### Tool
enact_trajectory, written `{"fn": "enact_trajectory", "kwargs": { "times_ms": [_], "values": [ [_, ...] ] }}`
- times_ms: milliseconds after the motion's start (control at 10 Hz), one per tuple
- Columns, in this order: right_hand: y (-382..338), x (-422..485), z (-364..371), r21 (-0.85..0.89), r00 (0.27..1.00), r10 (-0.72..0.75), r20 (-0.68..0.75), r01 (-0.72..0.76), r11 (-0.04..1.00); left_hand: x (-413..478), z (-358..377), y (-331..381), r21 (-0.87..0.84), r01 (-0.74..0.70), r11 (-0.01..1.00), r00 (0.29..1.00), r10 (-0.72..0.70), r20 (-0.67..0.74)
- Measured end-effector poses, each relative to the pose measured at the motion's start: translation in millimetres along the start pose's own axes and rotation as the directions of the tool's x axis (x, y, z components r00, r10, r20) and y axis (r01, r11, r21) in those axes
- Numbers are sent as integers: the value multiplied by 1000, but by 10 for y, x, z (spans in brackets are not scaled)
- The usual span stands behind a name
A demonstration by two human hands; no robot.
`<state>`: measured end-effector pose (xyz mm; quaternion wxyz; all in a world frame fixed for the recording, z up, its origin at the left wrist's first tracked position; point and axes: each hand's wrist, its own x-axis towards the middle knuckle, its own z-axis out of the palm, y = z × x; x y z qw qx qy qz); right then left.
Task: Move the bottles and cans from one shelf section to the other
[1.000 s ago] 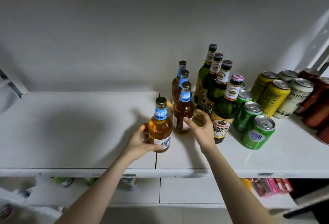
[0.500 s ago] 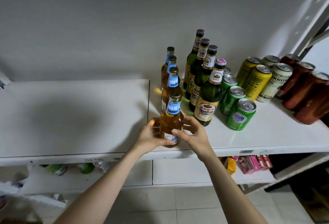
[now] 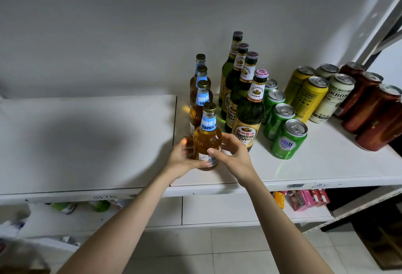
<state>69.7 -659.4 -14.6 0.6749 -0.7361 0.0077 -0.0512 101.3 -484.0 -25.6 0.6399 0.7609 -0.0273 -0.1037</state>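
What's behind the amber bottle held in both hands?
Three more amber bottles with blue neck labels, in a row running back toward the wall. The held bottle covers the nearest one's lower body; whether they touch is hidden.

The amber bottle (image 3: 206, 143) between the left hand (image 3: 180, 158) and right hand (image 3: 235, 156) wears a light-blue neck label with white lettering and a gold cap. Just right of the right hand, a dark green bottle (image 3: 250, 112) carries a gold, red and white label. Further right: green cans (image 3: 288, 141), yellow cans (image 3: 311, 99), dark red cans (image 3: 376, 123). The shelf (image 3: 87, 143) is white.
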Motion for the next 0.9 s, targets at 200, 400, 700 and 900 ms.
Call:
{"fn": "enact_trajectory", "kwargs": {
  "times_ms": [200,400,700,900],
  "values": [
    [7,115,41,9,1000,-2,2,2,1000,95,-47,18,10,-13,1000,1000,13,-18],
    [25,152,58,3,1000,8,8,-8,1000,112,-74,48,23,-15,1000,1000,15,1],
    [-3,105,93,20,1000,-2,-29,3,1000,87,-93,25,65,-43,997,999,43,2],
    [-13,-22,152,-62,990,-6,-142,-3,998,43,-239,-79,253,-89,963,995,97,-18]
  ]
}}
